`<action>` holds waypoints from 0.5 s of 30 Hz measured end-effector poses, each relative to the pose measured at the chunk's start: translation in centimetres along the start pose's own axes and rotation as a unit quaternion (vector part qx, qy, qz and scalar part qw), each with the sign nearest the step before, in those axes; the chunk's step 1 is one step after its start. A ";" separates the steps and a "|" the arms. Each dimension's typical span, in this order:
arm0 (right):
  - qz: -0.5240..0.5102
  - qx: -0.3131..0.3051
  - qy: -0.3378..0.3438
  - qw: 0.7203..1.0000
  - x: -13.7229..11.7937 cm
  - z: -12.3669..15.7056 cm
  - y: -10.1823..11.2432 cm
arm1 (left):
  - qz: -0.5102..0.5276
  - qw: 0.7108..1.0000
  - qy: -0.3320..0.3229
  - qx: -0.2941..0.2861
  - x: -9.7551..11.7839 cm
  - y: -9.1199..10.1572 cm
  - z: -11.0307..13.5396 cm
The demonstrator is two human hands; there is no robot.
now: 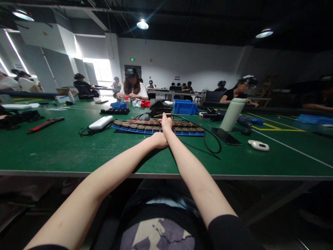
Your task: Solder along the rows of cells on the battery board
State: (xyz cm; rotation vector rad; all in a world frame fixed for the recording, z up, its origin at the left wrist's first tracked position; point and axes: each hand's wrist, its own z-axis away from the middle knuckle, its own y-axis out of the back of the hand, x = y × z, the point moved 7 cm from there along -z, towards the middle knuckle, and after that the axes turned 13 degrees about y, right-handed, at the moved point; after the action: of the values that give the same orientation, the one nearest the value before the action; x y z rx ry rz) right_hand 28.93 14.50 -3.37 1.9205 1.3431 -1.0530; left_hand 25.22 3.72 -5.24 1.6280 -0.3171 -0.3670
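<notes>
A long blue rack [148,132] lies in front of me, filled with rows of narrow strips [135,124] that have brownish tops. Over its middle, my right hand [167,122] is closed round a thin black corded tool that looks like a soldering iron [163,115]. The tool's black cable [208,130] loops out to the right. My left hand [159,140] rests at the rack's near edge, against my right wrist. Its fingers are hidden from view, so I cannot tell what they do.
Left of the rack lie a white device [101,123] with a cord and red-handled pliers [45,125]. To the right are a pale green bottle [232,114], a phone [226,136] and a small white object [258,145]. Blue bins [185,107] stand behind; a person [132,86] works opposite.
</notes>
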 end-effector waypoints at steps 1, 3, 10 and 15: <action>0.002 0.010 -0.004 1.000 -0.1 0.1 0.0 | 0.000 1.000 0.002 -0.001 -0.1 0.0 0.0; 0.005 0.014 -0.006 1.000 -0.3 0.2 -0.1 | 0.001 1.000 0.010 -0.002 -0.2 0.0 0.0; 0.010 -0.025 0.010 1.000 -0.7 0.4 -0.9 | -0.013 1.000 0.007 -0.002 0.0 0.1 0.2; 0.012 -0.052 0.015 0.998 -1.1 0.8 -1.1 | -0.012 1.000 0.000 0.004 0.0 0.1 0.2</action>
State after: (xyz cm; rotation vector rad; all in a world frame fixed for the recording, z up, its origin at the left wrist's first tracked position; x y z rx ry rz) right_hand 27.43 13.72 -2.85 1.8788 1.3595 -0.9281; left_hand 25.16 3.55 -5.11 1.6414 -0.2991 -0.3851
